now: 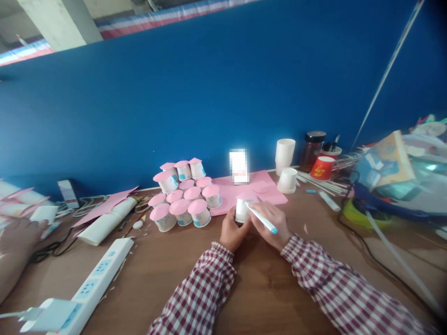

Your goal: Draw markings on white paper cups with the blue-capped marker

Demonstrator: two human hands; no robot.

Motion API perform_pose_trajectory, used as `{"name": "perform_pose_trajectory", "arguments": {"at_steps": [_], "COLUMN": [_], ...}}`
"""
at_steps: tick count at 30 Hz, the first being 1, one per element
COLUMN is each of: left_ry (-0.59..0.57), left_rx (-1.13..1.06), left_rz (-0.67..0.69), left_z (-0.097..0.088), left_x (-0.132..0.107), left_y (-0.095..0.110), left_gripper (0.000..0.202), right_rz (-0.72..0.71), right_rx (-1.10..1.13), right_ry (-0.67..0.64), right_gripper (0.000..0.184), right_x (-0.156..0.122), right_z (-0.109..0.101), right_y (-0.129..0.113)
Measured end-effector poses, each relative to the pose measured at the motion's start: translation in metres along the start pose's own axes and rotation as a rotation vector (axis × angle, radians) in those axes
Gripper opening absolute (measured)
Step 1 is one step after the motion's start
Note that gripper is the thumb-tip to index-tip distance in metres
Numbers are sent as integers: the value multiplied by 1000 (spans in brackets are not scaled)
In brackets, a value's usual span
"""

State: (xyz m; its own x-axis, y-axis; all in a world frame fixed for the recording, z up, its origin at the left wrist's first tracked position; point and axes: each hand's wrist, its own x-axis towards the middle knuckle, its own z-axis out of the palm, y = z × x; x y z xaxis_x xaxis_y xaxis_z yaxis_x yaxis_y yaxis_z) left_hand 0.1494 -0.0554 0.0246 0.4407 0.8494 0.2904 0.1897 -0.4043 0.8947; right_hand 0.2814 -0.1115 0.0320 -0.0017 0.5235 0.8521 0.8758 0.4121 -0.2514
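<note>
Left hand (pixel 232 231): white paper cup (pixel 240 211) is gripped by the front edge of the pink sheet (pixel 223 197) | right hand (pixel 274 225): blue-ended marker (pixel 262 218) is pinched, tip held at the cup's side | bench (pixel 167 270): pink-topped cups (pixel 181 211) are grouped leftward

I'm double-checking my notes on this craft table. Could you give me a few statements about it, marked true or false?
1. The right hand holds a marker. True.
2. The marker's rear end is red. False: it is light blue.
3. The left hand holds a small cup. True.
4. The power strip lies to the right of the left hand. False: it lies to its left.
5. The red cup stands left of the pink-topped cups. False: it stands to their right.
6. The panel behind the table is blue. True.
</note>
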Motion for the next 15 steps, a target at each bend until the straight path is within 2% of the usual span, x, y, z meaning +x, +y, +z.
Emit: {"name": "perform_pose_trajectory", "arguments": {"at_steps": [6, 15], "left_ry": [14, 15], "left_rx": [-5, -153], "left_rz": [2, -113], "left_z": [0, -3], "left_x": [1, 3], "left_y": [-1, -12], "left_gripper": [37, 43], "right_rz": [-3, 146], "right_rx": [37, 40], "right_ry": [-1, 62], "right_gripper": [18, 13], "right_x": [0, -2], "right_z": [0, 2], "right_y": [-2, -4]}}
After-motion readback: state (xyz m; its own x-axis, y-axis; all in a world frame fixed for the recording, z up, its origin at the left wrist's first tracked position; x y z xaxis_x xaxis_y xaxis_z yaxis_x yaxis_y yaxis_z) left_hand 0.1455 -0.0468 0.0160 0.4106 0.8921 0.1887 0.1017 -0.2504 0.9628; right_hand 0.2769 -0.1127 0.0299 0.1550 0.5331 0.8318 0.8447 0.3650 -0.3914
